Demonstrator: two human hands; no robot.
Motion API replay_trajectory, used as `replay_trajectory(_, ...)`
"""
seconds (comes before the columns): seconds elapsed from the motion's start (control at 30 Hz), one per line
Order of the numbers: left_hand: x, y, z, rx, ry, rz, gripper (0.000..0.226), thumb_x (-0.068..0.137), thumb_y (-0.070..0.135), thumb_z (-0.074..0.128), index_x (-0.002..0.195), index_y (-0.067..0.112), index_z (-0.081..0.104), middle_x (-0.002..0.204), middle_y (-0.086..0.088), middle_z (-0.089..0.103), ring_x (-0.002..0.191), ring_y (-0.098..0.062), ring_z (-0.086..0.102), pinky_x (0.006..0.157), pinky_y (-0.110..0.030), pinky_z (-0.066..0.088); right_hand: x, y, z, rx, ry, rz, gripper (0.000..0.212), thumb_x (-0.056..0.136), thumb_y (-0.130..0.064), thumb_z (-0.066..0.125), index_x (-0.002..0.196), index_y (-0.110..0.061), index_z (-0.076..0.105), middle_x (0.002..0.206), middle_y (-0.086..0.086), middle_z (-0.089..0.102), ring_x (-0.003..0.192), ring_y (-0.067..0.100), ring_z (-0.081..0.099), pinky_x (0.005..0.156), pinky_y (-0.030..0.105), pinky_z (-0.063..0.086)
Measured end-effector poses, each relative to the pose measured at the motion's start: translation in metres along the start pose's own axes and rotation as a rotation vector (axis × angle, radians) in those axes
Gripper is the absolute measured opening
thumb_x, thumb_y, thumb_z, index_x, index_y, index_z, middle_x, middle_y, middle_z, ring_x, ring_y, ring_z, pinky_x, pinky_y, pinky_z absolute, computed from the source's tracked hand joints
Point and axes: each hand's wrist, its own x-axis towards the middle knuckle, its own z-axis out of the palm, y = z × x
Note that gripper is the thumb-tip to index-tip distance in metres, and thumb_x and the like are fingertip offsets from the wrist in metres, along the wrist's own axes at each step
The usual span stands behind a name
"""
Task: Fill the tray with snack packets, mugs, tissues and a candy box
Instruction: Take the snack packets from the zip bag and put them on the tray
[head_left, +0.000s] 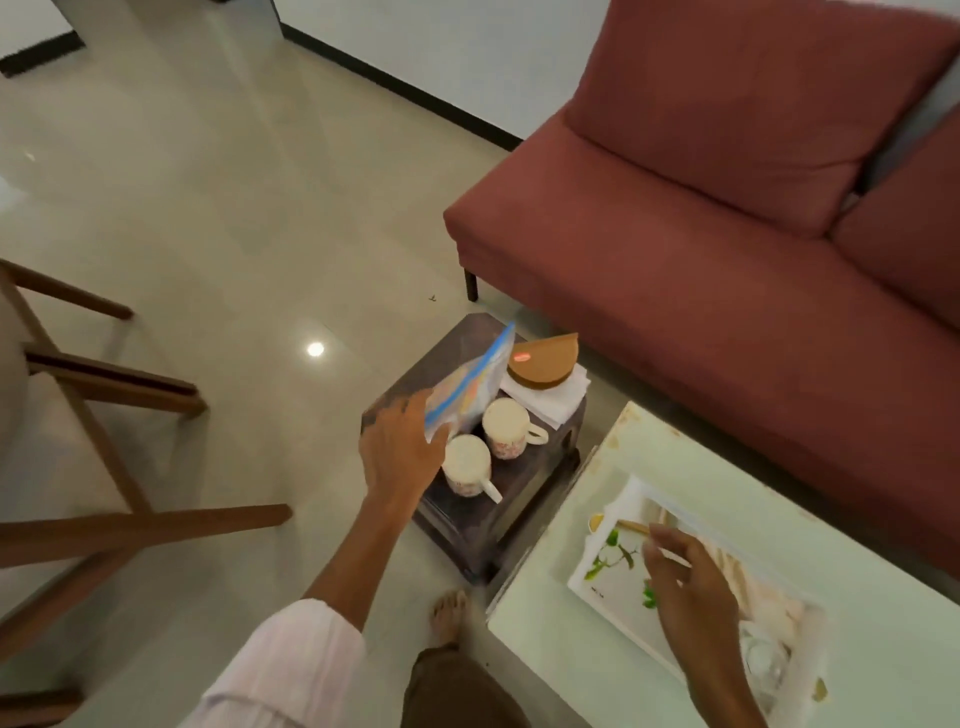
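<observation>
My left hand (400, 449) grips a blue and orange snack packet (472, 387) by its lower corner, tilted up above a dark low stool (511, 512). Two white floral mugs (467, 465) (506, 426) stand on the stool just right of that hand. Behind them a brown heart-shaped candy box (543, 358) rests on a stack of white tissues (561, 395). A white tray (605, 571) with a green leaf print lies on the pale glass table (561, 639) at the right. My right hand (685, 577) hovers over the tray, fingers loosely curled; whether it pinches something thin is unclear.
A red sofa (727, 234) fills the upper right, close behind the stool and table. Wooden chair legs (130, 525) stand at the left on the shiny tiled floor (234, 208). My bare foot (449, 613) is on the floor between stool and table.
</observation>
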Motion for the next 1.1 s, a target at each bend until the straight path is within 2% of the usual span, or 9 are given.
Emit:
replay_trajectory(0.13,0.029,-0.021,0.014,-0.159,-0.068,-0.131,0.022,0.090,0.036,0.063,0.098,0.017,0.071,0.093,-0.008,0.075,0.088,-0.035,0.070,0.068,-0.036,0.049,0.004,-0.036,0.060,-0.057,-0.027,-0.030,0.012,0.093,-0.034,0.058,0.105,-0.036,0.062,0.112,-0.012,0.064,0.097,0.009,0.063,0.084,0.033,0.050)
replay_trajectory(0.4,0.080,-0.028,-0.036,-0.259,-0.019,-0.053,0.036,0.087,0.035,0.064,0.061,0.014,0.051,0.048,0.005,0.041,0.045,-0.016,0.043,0.045,-0.024,0.026,0.003,-0.086,0.123,-0.036,-0.031,-0.023,0.018,0.092,-0.040,0.057,0.110,-0.038,0.059,0.120,-0.013,0.061,0.107,0.011,0.060,0.094,0.043,0.054)
replay_trajectory(0.57,0.045,0.004,-0.098,-0.345,-0.006,0.332,0.014,0.084,0.035,0.077,0.081,0.021,0.076,0.058,0.008,0.056,0.051,-0.012,0.043,0.048,-0.020,0.033,-0.020,-0.128,0.112,0.166,-0.026,-0.016,0.019,0.085,-0.050,0.060,0.100,-0.040,0.067,0.102,-0.017,0.071,0.096,0.010,0.069,0.082,0.032,0.058)
replay_trajectory(0.67,0.008,0.027,-0.122,-0.347,0.000,0.584,0.019,0.087,0.040,0.071,0.093,0.025,0.081,0.074,0.010,0.074,0.056,-0.009,0.057,0.055,0.000,0.029,-0.037,-0.156,0.094,0.326,-0.014,-0.028,0.030,0.078,-0.058,0.063,0.093,-0.034,0.072,0.092,-0.006,0.075,0.086,0.013,0.073,0.069,0.026,0.059)
replay_trajectory(0.8,-0.038,0.052,-0.117,-0.305,-0.057,0.787,0.032,0.063,0.026,0.092,0.094,0.022,0.082,0.087,0.006,0.080,0.066,-0.015,0.074,0.052,-0.024,0.059,-0.048,-0.159,0.072,0.363,0.107,0.008,0.027,0.072,-0.055,0.068,0.076,-0.029,0.074,0.076,-0.009,0.075,0.072,0.008,0.073,0.053,0.015,0.054)
replay_trajectory(0.9,-0.063,0.067,-0.099,-0.304,-0.168,0.847,0.038,0.056,0.035,0.094,0.090,0.021,0.083,0.084,0.005,0.081,0.064,-0.012,0.075,0.055,-0.024,0.062,-0.047,-0.132,0.055,0.293,0.179,0.073,0.015,0.081,-0.038,0.067,0.075,-0.025,0.070,0.067,-0.018,0.072,0.066,0.001,0.070,0.049,0.009,0.049)
replay_trajectory(0.97,-0.083,0.076,-0.088,-0.334,-0.354,0.798,0.042,0.065,0.053,0.083,0.093,0.022,0.082,0.085,0.009,0.080,0.068,-0.008,0.074,0.063,-0.019,0.060,-0.050,-0.106,0.038,0.310,0.185,0.142,0.010,0.087,-0.022,0.067,0.079,-0.019,0.073,0.068,-0.010,0.074,0.066,0.008,0.072,0.054,0.015,0.054)
replay_trajectory(1.03,-0.104,0.087,-0.078,-0.440,-0.572,0.545,0.065,0.076,0.080,0.051,0.113,0.032,0.074,0.106,0.019,0.073,0.091,-0.001,0.069,0.087,-0.017,0.055,-0.054,-0.084,0.017,0.327,0.171,0.185,0.010,0.085,-0.018,0.070,0.077,-0.020,0.075,0.072,-0.004,0.076,0.068,0.014,0.074,0.059,0.021,0.058)
replay_trajectory(1.1,-0.125,0.093,-0.065,-0.547,-0.659,0.328,0.061,0.082,0.079,0.045,0.123,0.039,0.065,0.113,0.029,0.064,0.099,0.002,0.064,0.095,-0.019,0.054,-0.058,-0.064,-0.001,0.314,0.140,0.194,0.013,0.082,-0.020,0.074,0.071,-0.026,0.075,0.073,-0.003,0.076,0.068,0.015,0.074,0.062,0.022,0.058)
